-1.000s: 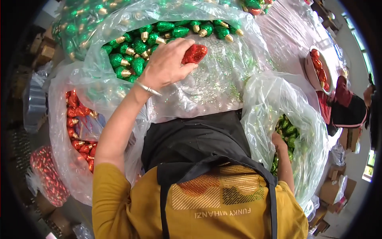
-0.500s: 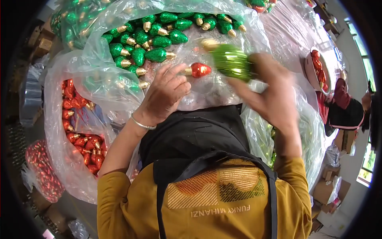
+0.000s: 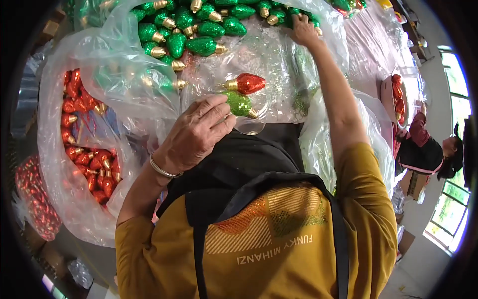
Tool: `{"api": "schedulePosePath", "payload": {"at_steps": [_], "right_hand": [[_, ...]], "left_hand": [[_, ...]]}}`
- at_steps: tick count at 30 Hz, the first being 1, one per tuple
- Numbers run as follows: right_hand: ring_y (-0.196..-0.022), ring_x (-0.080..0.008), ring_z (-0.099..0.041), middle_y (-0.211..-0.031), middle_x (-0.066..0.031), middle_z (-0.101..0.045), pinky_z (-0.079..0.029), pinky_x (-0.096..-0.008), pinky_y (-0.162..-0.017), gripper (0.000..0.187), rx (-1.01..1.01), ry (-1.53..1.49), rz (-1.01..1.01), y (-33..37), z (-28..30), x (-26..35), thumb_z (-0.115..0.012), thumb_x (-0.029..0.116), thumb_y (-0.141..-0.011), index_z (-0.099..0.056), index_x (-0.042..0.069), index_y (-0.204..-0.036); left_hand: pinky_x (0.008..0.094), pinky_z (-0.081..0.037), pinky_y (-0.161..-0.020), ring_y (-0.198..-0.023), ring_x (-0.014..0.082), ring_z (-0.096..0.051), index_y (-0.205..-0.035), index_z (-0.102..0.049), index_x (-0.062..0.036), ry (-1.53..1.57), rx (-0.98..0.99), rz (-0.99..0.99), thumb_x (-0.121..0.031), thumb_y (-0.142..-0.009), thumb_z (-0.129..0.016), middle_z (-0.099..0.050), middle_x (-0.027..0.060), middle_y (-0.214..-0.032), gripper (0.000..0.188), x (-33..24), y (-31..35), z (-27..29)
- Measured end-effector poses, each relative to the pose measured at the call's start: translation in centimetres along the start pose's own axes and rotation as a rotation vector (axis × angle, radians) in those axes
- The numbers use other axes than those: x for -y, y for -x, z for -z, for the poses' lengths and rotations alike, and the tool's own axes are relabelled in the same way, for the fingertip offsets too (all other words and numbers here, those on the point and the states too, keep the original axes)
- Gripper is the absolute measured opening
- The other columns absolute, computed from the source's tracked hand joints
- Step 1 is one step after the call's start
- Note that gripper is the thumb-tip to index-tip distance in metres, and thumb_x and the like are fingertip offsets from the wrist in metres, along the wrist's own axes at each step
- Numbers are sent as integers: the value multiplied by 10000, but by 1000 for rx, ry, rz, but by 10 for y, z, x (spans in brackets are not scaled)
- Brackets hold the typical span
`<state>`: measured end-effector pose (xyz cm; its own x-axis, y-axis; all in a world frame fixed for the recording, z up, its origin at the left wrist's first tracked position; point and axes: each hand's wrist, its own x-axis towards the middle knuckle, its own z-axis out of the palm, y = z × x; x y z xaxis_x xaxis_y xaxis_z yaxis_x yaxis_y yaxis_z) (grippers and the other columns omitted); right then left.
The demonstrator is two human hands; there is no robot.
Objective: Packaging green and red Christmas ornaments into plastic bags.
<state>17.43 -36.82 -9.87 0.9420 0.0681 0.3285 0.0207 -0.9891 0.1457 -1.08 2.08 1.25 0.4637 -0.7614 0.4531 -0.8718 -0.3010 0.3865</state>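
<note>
My left hand (image 3: 199, 130) is closed, its thumb and fingertips on the rounded end of a glittery lime-green bulb ornament (image 3: 239, 103) with a gold screw-style base. Just beyond that lies a red bulb ornament (image 3: 250, 83), its gold base pointing left. A clear, round-edged plastic piece (image 3: 250, 127) shows under the lime one. Stretched far forward, my right hand (image 3: 304, 31) has its fingers bent down on a dark green bulb ornament (image 3: 295, 12) at the edge of the pile; its fingertips are partly hidden.
Dark green bulb ornaments (image 3: 203, 46) lie heaped in an open clear bag at the far side. Red ones (image 3: 99, 164) fill another bag (image 3: 52, 194) on the left. A clear bag (image 3: 323, 144) stands at right. Beyond is a white tub (image 3: 387, 94) of red ornaments, with another person (image 3: 423, 149) nearby.
My right hand has left the lime-green bulb ornament and reached forward to the dark green pile. The lime one is now at my left hand, beside the red one.
</note>
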Motion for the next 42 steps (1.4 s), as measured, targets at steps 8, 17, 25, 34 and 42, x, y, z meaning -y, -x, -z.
{"api": "schedulePosePath", "payload": {"at_steps": [8, 17, 25, 34, 42], "right_hand": [[-795, -219, -638, -947, -149, -655, -481, -330, -663, 502, 200, -1320, -14, 36, 198, 86, -597, 356, -833, -528, -12, -1167], [-651, -263, -628, -737, -164, -634, -475, -381, -600, 418, 788, -514, 293, 71, 243, 143, -629, 242, -794, -549, -74, -1055], [-690, -342, -643, -734, -185, -640, -499, -408, -613, 340, 688, -61, 555, 67, 206, 173, -648, 161, -759, -549, -87, -971], [-806, -341, -636, -827, -181, -637, -498, -419, -680, 303, 838, -81, 618, 68, 217, 180, -690, 99, -681, -571, -60, -910], [-862, -306, -571, -909, -130, -578, -484, -391, -753, 176, 922, -418, 1026, 63, 198, 165, -672, 81, -656, -581, -27, -762]], "left_hand": [[388, -475, -910, -1055, 291, -556, -970, -641, 6, 34, -95, -6, -61, -723, -620, -591, 129, -1013, 258, 8, 7, -4], [387, -468, -771, -898, 253, -562, -977, -635, -17, -15, -6, -95, -14, -664, -635, -592, 83, -966, 312, 0, -9, -10], [378, -390, -776, -857, 222, -534, -1040, -608, -35, -49, 1, -201, -6, -645, -637, -555, 56, -940, 397, -8, -17, -26], [326, -378, -696, -776, 167, -503, -937, -597, -53, -94, -60, -252, -113, -776, -575, -501, 25, -804, 173, -7, -17, -30], [326, -386, -721, -842, 188, -514, -938, -591, -46, -56, -83, -273, -123, -771, -569, -516, 38, -869, 185, -5, -15, -30]]}}
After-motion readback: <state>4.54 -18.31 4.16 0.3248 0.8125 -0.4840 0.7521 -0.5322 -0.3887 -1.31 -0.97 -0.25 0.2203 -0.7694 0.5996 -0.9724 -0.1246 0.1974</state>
